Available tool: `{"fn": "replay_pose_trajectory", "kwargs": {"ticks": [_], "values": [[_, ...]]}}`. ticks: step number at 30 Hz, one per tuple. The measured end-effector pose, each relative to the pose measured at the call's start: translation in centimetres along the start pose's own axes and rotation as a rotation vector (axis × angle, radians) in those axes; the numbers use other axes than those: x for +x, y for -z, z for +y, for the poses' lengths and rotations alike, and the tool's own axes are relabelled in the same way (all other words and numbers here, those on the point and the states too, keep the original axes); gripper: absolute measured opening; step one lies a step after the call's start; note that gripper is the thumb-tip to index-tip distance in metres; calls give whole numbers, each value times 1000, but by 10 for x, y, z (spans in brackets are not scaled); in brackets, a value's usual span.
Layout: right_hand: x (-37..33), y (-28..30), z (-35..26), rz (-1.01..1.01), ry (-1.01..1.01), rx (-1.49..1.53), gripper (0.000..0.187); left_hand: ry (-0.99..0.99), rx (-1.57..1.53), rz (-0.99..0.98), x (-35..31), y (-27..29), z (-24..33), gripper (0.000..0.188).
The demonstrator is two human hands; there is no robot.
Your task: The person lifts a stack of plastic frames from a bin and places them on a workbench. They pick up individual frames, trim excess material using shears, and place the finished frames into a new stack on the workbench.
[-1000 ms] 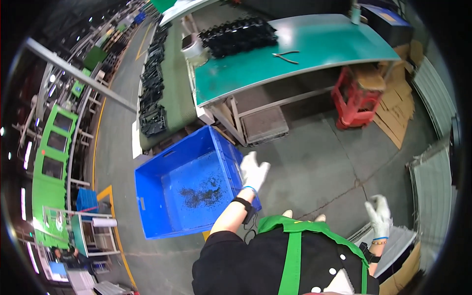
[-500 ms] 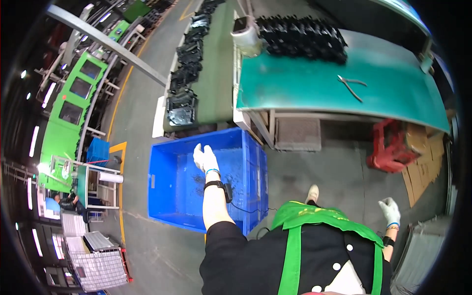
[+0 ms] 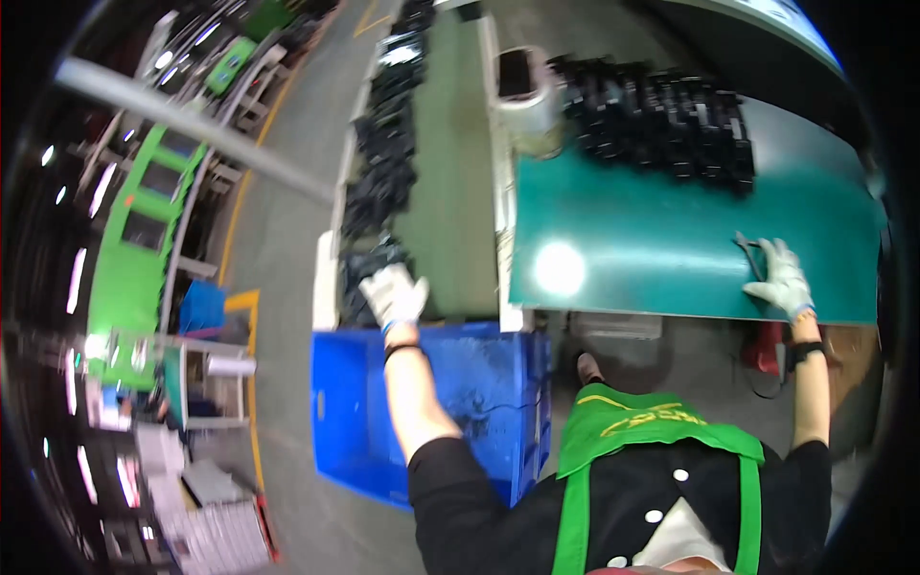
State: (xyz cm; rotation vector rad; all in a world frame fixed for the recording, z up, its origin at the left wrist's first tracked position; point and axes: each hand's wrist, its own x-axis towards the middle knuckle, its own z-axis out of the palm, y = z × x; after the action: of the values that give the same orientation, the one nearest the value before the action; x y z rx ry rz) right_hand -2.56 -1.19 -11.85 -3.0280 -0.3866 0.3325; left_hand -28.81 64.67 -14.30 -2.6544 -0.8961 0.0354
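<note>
My left hand [image 3: 395,295], in a white glove, reaches over a black plastic part [image 3: 364,268] at the near end of the conveyor belt. Its thumb stands apart from its fingers, which rest over the part and hide some of it. On the green-topped table, my gloved right hand [image 3: 784,280] is at a pair of nippers [image 3: 747,254]. Thumb and fingers are apart, with the handles partly hidden between them; the nippers still lie on the tabletop. More black plastic parts [image 3: 383,153] lie in a line along the belt's left side.
Below the belt end stands a blue bin [image 3: 335,412] with dark bits on its floor. Black parts [image 3: 661,120] are lined up at the table's back, beside a whitish container [image 3: 529,110]. A red stool [image 3: 762,350] shows under the table; a grey rail [image 3: 192,125] crosses the left.
My left hand has moved forward from above the blue bin to the black part on the belt. My right hand has come up from my side to the nippers. The view has shifted.
</note>
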Motion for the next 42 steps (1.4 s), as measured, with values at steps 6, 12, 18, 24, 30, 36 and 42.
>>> {"fn": "replay_pose_trajectory", "kwargs": {"ticks": [6, 12, 18, 24, 30, 36, 42], "values": [[28, 24, -35, -174, -81, 32, 100, -145, -30, -122, 2, -23, -45, 69], [35, 4, 4, -209, -63, 8, 106, -45, -401, -32, 42, -6, -85, 67], [72, -27, 38, -169, -31, -17, 105, 61, -357, -439, 64, -8, -97, 79], [56, -19, 36, -104, 117, -13, 93, 66, -418, -480, 41, 40, -60, 88], [43, -25, 48, 42, 243, -10, 72, -6, -1008, -378, 3, 85, 55, 91], [46, -42, 43, 242, 286, 99, 46, 66, -1268, -564, -20, 138, 250, 90], [60, -45, 45, 203, 223, 206, 34, 69, -1405, -659, -22, 127, 381, 89]]}}
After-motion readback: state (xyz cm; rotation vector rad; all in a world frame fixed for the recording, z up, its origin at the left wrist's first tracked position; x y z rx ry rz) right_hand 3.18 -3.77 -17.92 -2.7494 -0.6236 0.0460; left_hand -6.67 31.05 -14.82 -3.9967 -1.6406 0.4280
